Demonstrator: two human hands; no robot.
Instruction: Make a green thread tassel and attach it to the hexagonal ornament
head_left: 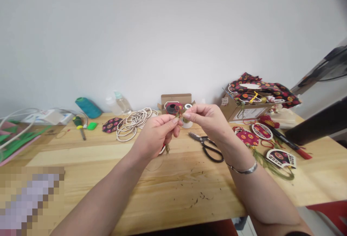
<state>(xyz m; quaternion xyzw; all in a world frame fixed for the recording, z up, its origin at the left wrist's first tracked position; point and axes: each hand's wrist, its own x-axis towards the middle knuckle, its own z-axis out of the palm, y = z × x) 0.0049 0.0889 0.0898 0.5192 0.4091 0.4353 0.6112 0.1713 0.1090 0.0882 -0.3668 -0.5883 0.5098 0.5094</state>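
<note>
My left hand [159, 131] is closed in a pinch on an olive-green thread tassel [167, 149], whose strands hang below the fingers. Part of a small red and white piece shows under that hand, mostly hidden. Close beside it, my right hand [207, 118] pinches at the same small bundle of threads [177, 114]; its exact grip is too small to make out. Both hands are held above the wooden table [108, 178]. Black-handled scissors [208, 147] lie partly spread below my right hand. Behind the fingertips stand a spool [187, 122] and an opened cardboard box [176, 98].
Wooden frames [135, 122], a patterned fabric piece [111, 124], a teal thread cone [88, 107] and a screwdriver [79, 125] lie left. At right are a fabric-filled cardboard box [244, 109], finished-looking ornaments [280, 158], a red-tipped marker [292, 144] and a black post [317, 120].
</note>
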